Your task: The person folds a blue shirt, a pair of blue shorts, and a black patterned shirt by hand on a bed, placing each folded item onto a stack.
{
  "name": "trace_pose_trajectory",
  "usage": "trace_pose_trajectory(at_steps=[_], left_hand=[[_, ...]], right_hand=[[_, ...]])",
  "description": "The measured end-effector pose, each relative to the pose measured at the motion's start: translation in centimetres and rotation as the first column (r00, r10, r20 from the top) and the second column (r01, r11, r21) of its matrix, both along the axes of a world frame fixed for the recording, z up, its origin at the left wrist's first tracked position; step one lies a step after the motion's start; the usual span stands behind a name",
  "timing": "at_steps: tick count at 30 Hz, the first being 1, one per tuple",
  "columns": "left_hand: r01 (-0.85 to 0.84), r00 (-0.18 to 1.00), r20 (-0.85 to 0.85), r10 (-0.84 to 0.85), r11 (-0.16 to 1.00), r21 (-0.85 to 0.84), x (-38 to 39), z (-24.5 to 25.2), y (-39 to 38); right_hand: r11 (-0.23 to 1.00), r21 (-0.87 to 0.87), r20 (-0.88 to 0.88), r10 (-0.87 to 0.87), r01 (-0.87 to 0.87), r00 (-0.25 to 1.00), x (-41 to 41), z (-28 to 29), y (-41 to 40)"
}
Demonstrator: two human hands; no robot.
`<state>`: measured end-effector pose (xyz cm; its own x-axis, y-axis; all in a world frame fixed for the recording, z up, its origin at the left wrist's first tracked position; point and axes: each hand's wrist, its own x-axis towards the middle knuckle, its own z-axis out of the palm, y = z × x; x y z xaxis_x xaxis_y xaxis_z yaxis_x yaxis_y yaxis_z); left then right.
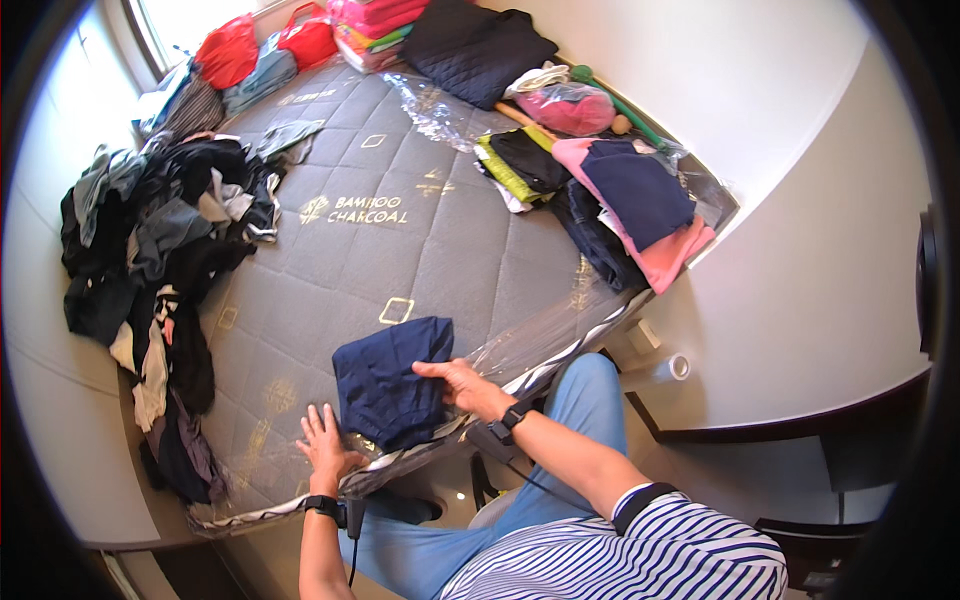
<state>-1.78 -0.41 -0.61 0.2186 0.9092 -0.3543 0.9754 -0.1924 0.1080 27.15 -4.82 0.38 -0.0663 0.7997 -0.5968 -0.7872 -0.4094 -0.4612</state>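
A folded navy blue garment (393, 381) lies flat near the front edge of the grey quilted mattress (360, 270). My right hand (463, 386) is at the garment's right side, thumb on top of the cloth and the other fingers partly hidden beside or under it. Just left of the garment, my left hand (327, 442) rests on the mattress edge with its fingers spread, holding nothing.
A heap of dark clothes (165, 217) covers the mattress's left side. Folded clothes (637, 191) lie along the right edge, with a black quilted item (480, 49) and red bags (229, 51) farther back. Clear plastic film (431, 112) lies on the mattress.
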Motion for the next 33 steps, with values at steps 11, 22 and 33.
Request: trace_pose_trajectory(at_steps=[11,22,33], left_hand=[[-0.071,0.997,-0.043,0.069,0.997,-0.038,0.5,-0.8,0.8],[-0.086,0.994,-0.07,0.083,0.995,-0.044,1.7,0.0,0.7],[-0.076,0.989,-0.13,0.073,0.997,-0.023,1.3,-0.6,0.9]], right_hand=[[0.989,0.098,-0.028,0.115,-0.112,0.993,-0.2,-1.2,1.2],[0.849,0.388,0.078,-0.419,0.359,0.905,20.6,8.8,7.9],[0.489,0.568,-0.265,-0.653,0.662,0.71,36.3,14.9,14.5]])
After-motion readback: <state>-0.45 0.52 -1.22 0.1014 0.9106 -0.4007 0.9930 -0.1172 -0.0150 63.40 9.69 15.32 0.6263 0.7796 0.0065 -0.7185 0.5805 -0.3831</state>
